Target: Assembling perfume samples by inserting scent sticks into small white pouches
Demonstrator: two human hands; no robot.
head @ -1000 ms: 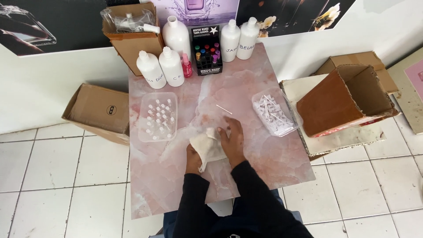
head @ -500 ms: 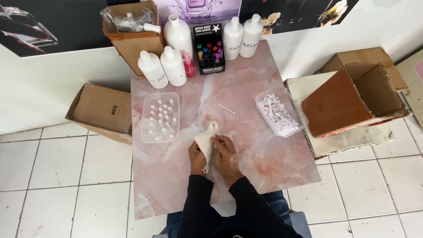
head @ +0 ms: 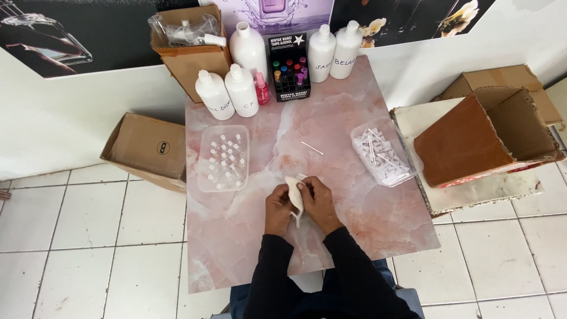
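- The left hand is curled, its fingers pressed against the left side of a small crumpled white cloth that stands up between both hands.
- The right hand is closed on the cloth's right side, thumb and fingers pinching it; the two hands nearly touch around it.
- The cloth sits just above the pink marble-patterned tabletop, near its middle, with a thin tail hanging down between the wrists.
- Whether anything is wrapped inside the cloth cannot be told; the fingers and folds hide it.
- A thin white stick lies loose on the table, apart from the hands.
- To the left sits a clear tray of small white-capped vials; to the right, a clear tray of white pieces too small to make out.
- At the far edge stand white plastic bottles, a small pink bottle and a black display box of coloured caps.
- Open cardboard boxes lie on either side, on a white tiled floor; the wall behind is white with dark posters, cut off at the top.
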